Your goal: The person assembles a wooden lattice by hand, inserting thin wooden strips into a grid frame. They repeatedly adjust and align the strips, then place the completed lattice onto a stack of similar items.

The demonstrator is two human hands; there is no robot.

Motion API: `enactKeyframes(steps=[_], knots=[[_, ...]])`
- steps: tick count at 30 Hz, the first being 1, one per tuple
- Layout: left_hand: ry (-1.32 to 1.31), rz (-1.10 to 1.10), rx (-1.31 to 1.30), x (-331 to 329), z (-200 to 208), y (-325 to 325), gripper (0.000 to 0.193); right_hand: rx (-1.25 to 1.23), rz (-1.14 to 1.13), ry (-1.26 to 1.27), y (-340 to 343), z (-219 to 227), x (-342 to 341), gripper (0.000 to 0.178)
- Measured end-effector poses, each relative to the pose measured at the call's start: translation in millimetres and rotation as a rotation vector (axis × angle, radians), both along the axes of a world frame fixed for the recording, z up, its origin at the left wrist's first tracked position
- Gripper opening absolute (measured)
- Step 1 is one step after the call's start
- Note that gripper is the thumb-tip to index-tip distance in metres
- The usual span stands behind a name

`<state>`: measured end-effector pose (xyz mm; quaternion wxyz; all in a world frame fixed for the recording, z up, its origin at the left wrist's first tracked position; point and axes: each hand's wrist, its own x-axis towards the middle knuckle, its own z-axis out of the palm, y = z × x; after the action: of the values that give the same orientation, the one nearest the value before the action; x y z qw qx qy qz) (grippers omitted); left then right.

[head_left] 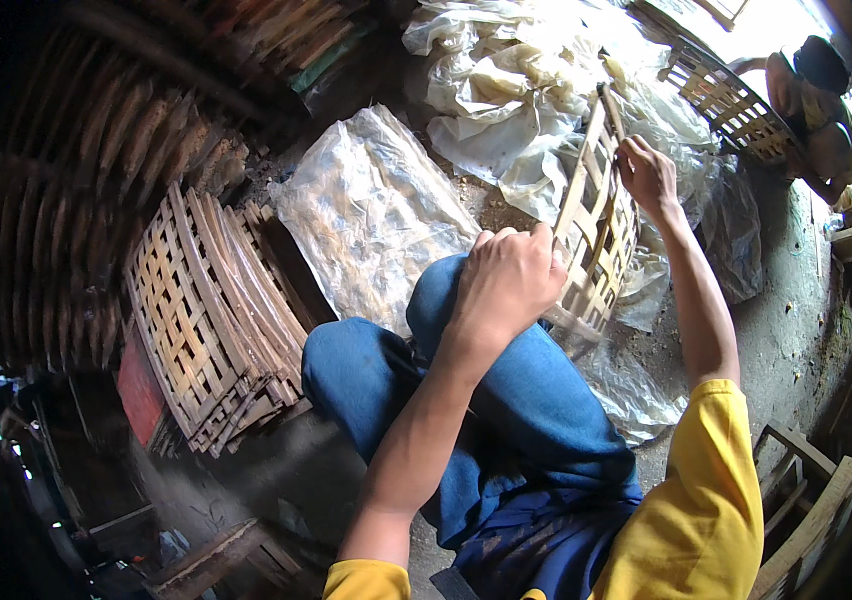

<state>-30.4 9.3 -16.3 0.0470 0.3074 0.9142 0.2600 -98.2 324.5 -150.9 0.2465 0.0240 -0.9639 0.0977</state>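
A woven bamboo tray (599, 235) with open lattice gaps stands tilted on its edge beyond my right knee. My left hand (509, 283) is closed, its curled fingers at the tray's left edge above my knee. Farther up, my right hand (649, 178) grips the tray's far right rim, fingers bent around it. The fingertips of both hands are partly hidden. To the left, a stack of similar woven bamboo trays (186, 320) leans on its side, rims lined up.
A plastic-covered block (371, 200) lies ahead of my knees. Crumpled plastic sheeting (506, 80) is heaped beyond it. At the far right a co-worker (816, 120) is beside another woven tray (731, 110). A wooden frame (806, 500) stands near my right elbow. More trays (56, 240) are stacked at left.
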Motion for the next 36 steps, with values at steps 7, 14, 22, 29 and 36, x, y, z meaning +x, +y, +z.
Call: enactKeyframes(steps=[7,14,22,29,36], knots=[[-0.022,-0.003,-0.03,1,0,2,0.022,-0.455,-0.465,0.045,50,-85,88,0.026],[0.029,-0.013,-0.014,4,-4,-3,0.021,-0.556,-0.823,-0.708,42,-176,288,0.03],[0.103,-0.086,0.093,12,14,6,0.022,-0.698,-0.701,-0.375,14,-191,278,0.033],[-0.007,-0.08,-0.029,12,20,11,0.019,-0.847,-0.432,0.206,1,-34,90,0.032],[0.05,-0.081,0.075,4,11,1,0.021,-1.19,-0.283,0.049,-10,-35,28,0.032]])
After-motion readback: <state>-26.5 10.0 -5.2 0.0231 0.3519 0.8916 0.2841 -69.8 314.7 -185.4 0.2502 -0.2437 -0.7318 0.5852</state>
